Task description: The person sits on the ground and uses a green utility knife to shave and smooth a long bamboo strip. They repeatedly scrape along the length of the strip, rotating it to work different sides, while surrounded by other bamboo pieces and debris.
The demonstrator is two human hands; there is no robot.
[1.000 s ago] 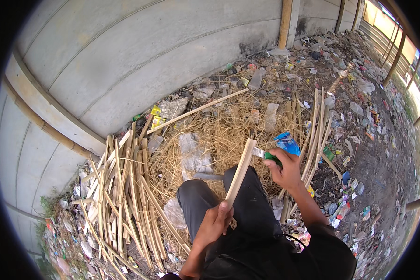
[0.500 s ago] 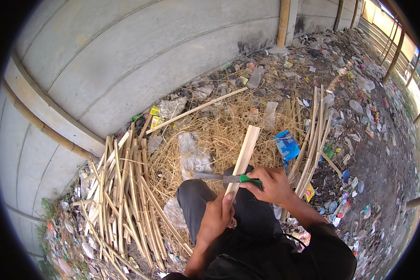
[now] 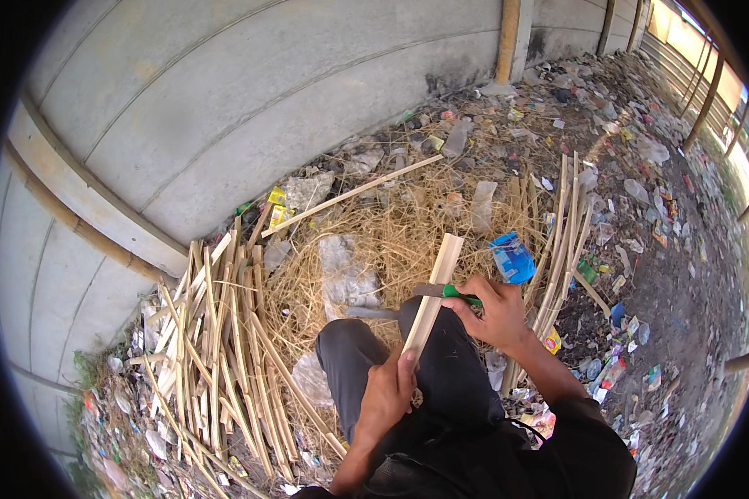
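In my left hand [image 3: 383, 392] is the lower end of a pale split bamboo strip [image 3: 425, 324], thumb along its face and fingers wrapped round. The strip slants up and away above my knees. My right hand [image 3: 499, 314] is closed on the green handle of a knife [image 3: 458, 293]. The short, brownish-grey blade lies crosswise on the strip's upper part. Which way its edge faces is too small to tell. Beyond my knees, a grey flat bar [image 3: 370, 313] lies low, partly hidden by my leg.
A big heap of bamboo strips [image 3: 225, 358] lies to my left, and a smaller bundle [image 3: 564, 241] to my right. Dry shavings [image 3: 399, 224] cover the ground ahead, with a blue wrapper [image 3: 512, 258] beside them. A grey concrete wall [image 3: 250, 108] rises behind; scattered litter surrounds everything.
My right hand has moved the knife up along the strip, away from my left hand. The strip's far end has dipped slightly and shifted right. My left hand keeps its grip.
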